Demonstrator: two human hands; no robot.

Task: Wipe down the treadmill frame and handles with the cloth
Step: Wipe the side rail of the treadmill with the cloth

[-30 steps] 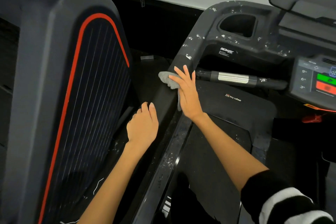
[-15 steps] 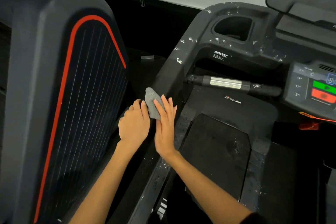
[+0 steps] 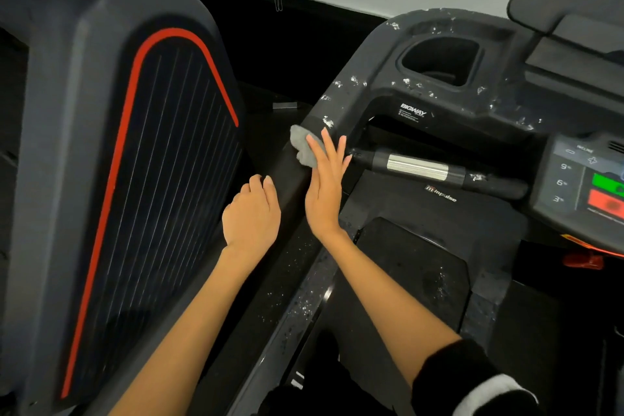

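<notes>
Right hand (image 3: 326, 189), fingers flat and extended, presses a grey cloth (image 3: 304, 147) against the black treadmill upright (image 3: 293, 176) at frame centre. Left hand (image 3: 251, 216) rests loosely curled against the upright's lower left side. White specks cover the console frame (image 3: 378, 78), upper right.

A dark machine housing (image 3: 111, 159) with a red stripe (image 3: 111, 186) stands left; a small grey block (image 3: 285, 106), perhaps, lies behind.

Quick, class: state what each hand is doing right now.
Left hand: loosely curled against the frame arm, holding nothing.
Right hand: open and flat, pressing the grey cloth against it.
</notes>
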